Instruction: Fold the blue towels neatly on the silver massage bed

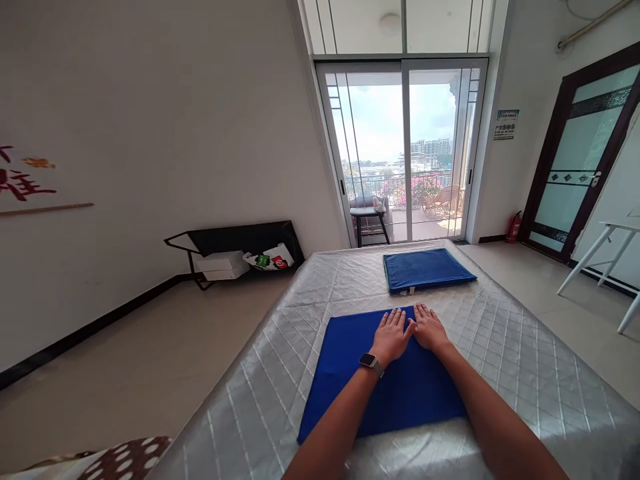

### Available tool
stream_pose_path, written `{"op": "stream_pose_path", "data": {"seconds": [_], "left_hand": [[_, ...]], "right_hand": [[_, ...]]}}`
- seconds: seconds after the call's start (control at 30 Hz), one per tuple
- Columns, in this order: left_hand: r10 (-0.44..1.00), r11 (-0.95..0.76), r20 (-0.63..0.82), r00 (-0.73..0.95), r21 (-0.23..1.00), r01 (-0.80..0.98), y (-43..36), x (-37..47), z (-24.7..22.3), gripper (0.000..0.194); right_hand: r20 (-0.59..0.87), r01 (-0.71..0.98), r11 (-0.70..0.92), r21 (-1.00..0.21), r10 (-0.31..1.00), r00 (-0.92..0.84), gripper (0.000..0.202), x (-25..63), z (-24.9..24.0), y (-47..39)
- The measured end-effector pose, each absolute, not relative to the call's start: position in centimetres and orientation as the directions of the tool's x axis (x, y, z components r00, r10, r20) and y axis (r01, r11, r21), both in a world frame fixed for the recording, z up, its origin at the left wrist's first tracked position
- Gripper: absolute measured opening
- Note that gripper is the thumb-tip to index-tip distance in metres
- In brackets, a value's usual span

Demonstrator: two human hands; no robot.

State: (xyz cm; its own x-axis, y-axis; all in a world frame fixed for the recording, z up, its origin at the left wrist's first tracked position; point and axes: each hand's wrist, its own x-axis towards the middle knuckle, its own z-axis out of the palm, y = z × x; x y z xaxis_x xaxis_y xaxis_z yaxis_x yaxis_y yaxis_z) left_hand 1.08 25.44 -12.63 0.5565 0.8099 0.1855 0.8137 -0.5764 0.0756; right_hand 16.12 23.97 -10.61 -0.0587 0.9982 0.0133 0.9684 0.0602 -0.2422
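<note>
Blue cloth (340,367), one, four-sided, spread flat on a quilted silver cover (255,393) directly before the person; clock read from this cloth, twelve toward the glass door (370,140). Left hand (393,337), palm down on the cloth toward twelve; fingers straight and nearly together, thumb out just beside its partner; opened flat, nothing gripped that I can see. Watch (369,361), one, dark-faced, on the left wrist. Right hand (430,328), at the one o'clock corner of the cloth; likewise flattened, fingers extended, no hold visible. Second cloth (430,267), also blue, on the cover at one o'clock, well clear of both hands; white tag (412,291) at its near edge. Black stand (240,239), low, at ten, bearing white box (224,265) and printed bag (270,258). White stool (620,228), part seen, at two. Spotted fabric (127,460), brown and white, toward eight.
</note>
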Motion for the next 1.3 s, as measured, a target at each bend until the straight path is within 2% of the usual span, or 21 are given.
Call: {"op": "stream_pose_path", "data": {"seconds": [0.17,0.37,0.47,0.63,0.73,0.9,1.13,1.3], "left_hand": [[0.883,-0.462,0.163,0.440,0.132,0.877,24.8,3.1,-13.3,0.069],[0.956,-0.286,0.094,0.279,0.081,0.955,24.8,-6.7,-13.3,0.074],[0.969,-0.222,0.122,0.215,0.047,0.974,24.9,-12.3,-14.2,0.073],[0.977,-0.153,0.168,0.133,0.112,0.982,24.7,-15.1,-15.5,0.080],[0.979,-0.138,0.169,0.112,0.150,0.979,24.6,-14.3,-15.1,0.085],[0.981,-0.124,0.168,0.097,0.161,0.979,24.4,-13.5,-14.4,0.083],[0.982,-0.121,0.164,0.094,0.163,0.979,24.5,-13.5,-14.5,0.084],[0.984,-0.133,0.145,0.106,0.188,0.973,24.5,-13.5,-14.2,0.087]], "right_hand": [[0.011,0.967,0.066,-0.245,0.998,-0.065,0.064,16.2,-10.8,24.1],[-0.013,0.964,0.040,-0.263,0.999,-0.045,0.066,16.0,-10.4,24.0],[-0.013,0.967,0.041,-0.252,0.999,-0.046,0.065,16.0,-10.5,24.1],[0.003,0.976,0.040,-0.216,0.999,-0.040,0.065,16.2,-10.7,24.1],[0.012,0.984,0.045,-0.175,0.999,-0.043,0.063,16.2,-10.1,23.9],[0.011,0.990,0.049,-0.129,0.999,-0.048,0.061,16.3,-8.6,22.3],[0.031,0.989,0.063,-0.137,0.998,-0.059,0.064,16.8,-9.9,17.9],[-0.014,0.985,0.024,-0.171,1.000,-0.027,0.064,16.3,-10.4,16.7]]}}
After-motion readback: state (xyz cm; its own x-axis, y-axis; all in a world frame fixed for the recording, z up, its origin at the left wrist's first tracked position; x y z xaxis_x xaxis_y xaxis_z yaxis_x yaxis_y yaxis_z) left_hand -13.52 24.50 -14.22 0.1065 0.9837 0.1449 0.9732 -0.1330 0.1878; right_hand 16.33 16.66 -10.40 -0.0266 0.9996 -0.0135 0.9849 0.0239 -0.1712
